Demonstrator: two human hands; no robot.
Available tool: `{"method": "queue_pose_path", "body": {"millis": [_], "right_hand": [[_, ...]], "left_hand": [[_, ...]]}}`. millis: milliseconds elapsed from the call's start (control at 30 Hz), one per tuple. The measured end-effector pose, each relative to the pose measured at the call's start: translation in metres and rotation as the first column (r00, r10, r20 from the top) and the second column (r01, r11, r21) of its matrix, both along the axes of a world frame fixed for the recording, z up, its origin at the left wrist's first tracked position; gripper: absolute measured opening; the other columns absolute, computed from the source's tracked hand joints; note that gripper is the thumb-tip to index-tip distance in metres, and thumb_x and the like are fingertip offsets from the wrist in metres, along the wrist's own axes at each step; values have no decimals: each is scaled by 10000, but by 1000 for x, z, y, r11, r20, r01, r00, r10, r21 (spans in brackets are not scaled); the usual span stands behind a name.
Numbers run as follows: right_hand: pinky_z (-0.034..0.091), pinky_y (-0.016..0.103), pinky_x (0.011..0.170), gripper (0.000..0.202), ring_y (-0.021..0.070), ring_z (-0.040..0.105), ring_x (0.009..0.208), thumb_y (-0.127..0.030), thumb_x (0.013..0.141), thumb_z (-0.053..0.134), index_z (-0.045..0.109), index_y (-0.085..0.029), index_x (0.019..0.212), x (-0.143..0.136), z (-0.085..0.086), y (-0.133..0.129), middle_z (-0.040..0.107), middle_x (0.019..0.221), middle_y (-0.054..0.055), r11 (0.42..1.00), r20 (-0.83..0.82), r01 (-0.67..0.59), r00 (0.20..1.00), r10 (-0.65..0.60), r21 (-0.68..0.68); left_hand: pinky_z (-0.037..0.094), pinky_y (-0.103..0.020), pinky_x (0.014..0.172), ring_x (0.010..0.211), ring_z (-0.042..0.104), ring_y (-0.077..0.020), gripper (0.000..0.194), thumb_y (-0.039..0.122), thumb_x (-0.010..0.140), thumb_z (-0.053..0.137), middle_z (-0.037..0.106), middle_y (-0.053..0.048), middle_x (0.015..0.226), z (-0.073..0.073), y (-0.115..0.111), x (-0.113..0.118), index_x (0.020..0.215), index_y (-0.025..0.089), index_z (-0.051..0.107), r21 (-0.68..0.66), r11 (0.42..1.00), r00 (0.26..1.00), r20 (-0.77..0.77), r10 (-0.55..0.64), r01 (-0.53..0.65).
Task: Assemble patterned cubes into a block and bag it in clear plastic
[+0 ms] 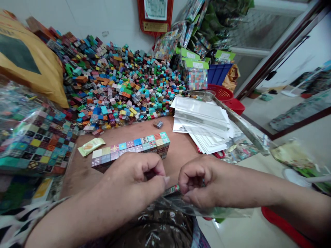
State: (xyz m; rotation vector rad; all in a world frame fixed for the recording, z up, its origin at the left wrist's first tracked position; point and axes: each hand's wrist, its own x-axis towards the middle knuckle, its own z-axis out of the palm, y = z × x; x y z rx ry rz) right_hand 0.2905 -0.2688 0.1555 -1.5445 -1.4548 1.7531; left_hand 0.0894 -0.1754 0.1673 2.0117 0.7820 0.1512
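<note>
My left hand point(139, 186) is closed in a pinch, thumb against curled fingers, just in front of a long block of patterned cubes point(131, 146). To its right, my right hand point(199, 179) is curled closed with its thumb near the fingertips. A clear plastic bag point(222, 210) hangs between and below the hands, above my lap, and its edge runs to the fingers of my right hand. What the left fingertips pinch is too small to make out. A small strip with red and green pattern point(172, 189) shows between the hands.
A large heap of colourful small cubes point(116, 82) fills the back of the brown table point(82, 179). White sheets point(204, 124) lie at the right, a green wrapper point(91, 146) at the left. Bagged cubes point(38, 144) stand far left; a red basket point(221, 92) is behind the sheets.
</note>
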Motion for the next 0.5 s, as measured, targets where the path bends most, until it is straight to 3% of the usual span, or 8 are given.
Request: {"method": "queue_pose_path", "body": {"millis": [233,367,500], "right_hand": [[404,191,567,185,82,497,624,-323,814,709,631,-160,856,6,4,2,581,713,-32,995,-133,19,991,-33,-99],[395,184,593,140,77,485,658,-296,866,670,636,-161,877,7,4,1,581,756,-28,999,-144,-11,990,4,-47],[445,220,666,196,100,530,701,-361,918,621,648,-167,905,8,3,0,605,795,-8,999,-80,-52,995,50,-17]], "left_hand": [[352,-213,490,565,521,-120,255,390,781,527,603,18,583,-1,5,-1,664,207,660,11,1000,999,-42,27,-27],[328,-216,462,531,506,-118,271,392,762,523,628,11,573,2,7,2,657,210,694,-86,995,991,-122,-54,44],[324,-206,473,541,505,-108,277,356,803,500,626,17,585,4,8,0,649,204,672,-56,991,985,-115,-129,123]]}}
